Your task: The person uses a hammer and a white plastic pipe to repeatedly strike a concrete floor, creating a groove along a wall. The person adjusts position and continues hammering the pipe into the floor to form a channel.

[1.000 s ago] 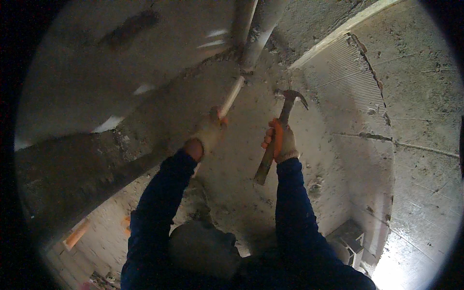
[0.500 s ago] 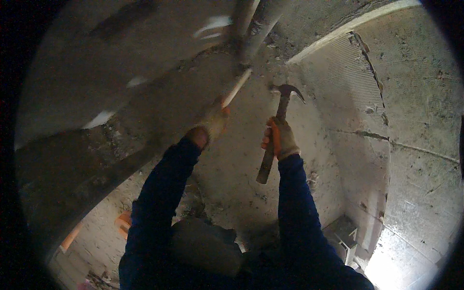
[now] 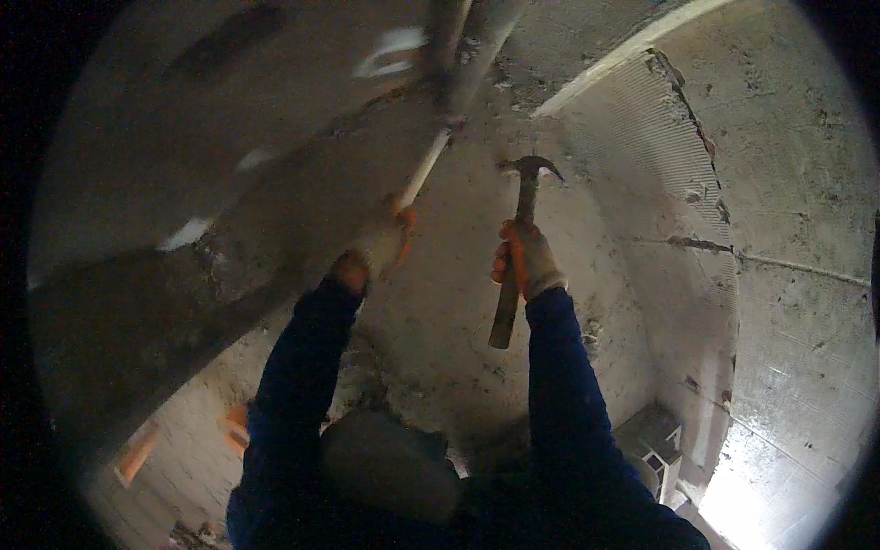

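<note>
My left hand [image 3: 380,240], in a pale glove with orange on the fingers, is closed round a straight pale rod [image 3: 425,172]; its exact kind I cannot make out. The rod slants up to the right, its far end close to the base of the pipes, and I cannot tell whether it touches. To the right, my right hand [image 3: 527,259], gloved the same way, grips a claw hammer [image 3: 525,200] by its handle. The hammer stands nearly upright, head at the top and claw pointing right, apart from the rod.
Two pipes [image 3: 477,69] run up from the corner beyond the rod. Rough concrete wall [image 3: 797,183] rises at the right, with a ridged patch [image 3: 642,137] beside it. A grey box-like object [image 3: 653,435] is low right. Orange pipe pieces [image 3: 137,454] show lower left.
Both hands have shifted left in the picture, with the rod and hammer still held. The background has also slid slightly left. The rod and hammer have moved slightly closer together.
</note>
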{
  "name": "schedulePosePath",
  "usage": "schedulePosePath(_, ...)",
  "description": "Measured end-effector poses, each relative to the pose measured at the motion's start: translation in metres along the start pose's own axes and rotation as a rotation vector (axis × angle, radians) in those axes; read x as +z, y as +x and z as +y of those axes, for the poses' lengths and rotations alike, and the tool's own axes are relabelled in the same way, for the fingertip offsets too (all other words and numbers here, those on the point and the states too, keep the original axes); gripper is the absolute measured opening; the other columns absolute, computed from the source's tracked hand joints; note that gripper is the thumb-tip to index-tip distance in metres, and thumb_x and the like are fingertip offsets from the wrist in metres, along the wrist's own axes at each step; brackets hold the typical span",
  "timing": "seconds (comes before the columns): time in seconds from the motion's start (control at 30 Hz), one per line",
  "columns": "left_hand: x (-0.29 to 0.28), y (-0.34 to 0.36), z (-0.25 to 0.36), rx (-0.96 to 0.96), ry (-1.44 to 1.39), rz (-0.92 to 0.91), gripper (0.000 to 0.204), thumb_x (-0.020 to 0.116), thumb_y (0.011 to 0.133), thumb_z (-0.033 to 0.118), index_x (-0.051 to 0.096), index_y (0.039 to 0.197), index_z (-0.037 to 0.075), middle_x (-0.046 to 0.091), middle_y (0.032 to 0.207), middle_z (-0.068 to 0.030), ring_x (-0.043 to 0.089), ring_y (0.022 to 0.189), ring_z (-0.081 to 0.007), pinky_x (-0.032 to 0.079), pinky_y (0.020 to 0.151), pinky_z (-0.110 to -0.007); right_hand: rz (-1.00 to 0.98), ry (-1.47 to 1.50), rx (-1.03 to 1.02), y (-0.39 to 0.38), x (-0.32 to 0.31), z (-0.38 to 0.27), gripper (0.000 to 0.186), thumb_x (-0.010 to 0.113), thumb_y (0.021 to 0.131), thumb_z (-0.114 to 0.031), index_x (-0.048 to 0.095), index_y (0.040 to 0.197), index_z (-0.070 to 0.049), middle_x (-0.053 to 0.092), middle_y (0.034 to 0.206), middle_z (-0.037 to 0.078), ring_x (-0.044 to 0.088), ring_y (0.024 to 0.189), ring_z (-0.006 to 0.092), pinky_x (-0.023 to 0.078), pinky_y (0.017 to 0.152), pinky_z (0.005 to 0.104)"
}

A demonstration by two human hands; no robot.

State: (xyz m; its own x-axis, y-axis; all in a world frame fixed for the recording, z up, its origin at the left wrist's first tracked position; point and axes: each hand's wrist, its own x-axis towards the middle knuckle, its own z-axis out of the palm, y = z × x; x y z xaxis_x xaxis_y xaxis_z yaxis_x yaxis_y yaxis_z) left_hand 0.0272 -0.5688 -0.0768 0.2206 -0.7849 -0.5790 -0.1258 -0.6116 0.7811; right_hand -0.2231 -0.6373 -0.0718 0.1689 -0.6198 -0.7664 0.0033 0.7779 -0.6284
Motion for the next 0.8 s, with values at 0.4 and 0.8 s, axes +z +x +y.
schedulePosePath(0.4,0.014,-0.012,-0.016,-0.052,0.25,0.054,0.041,0.053,0.099,0.033,0.05,0.136,0.016,0.056,0.087,-0.0035,0.052,0.066,-0.0163,0.046,0.058,-0.033,-0.002,0.01,0.043,-0.011,0.007,-0.005,0.021,0.059,0.095,-0.028,0.047,0.102,-0.012,0.047,0.068,0.005,0.049,0.049,0.0205,0.044,0.044,0.039)
schedulePosePath(0.8,0.012,0.04,0.014,0.144,0.06,-0.174,0.036,0.054,0.1,0.034,0.055,0.129,0.014,0.054,0.081,0.0037,0.048,0.058,-0.0098,0.043,0.054,-0.027,0.062,-0.081,0.047,-0.011,0.007,-0.006,0.022,0.06,0.095,-0.029,0.047,0.1,-0.011,0.047,0.069,0.006,0.047,0.048,0.02,0.043,0.044,0.0395)
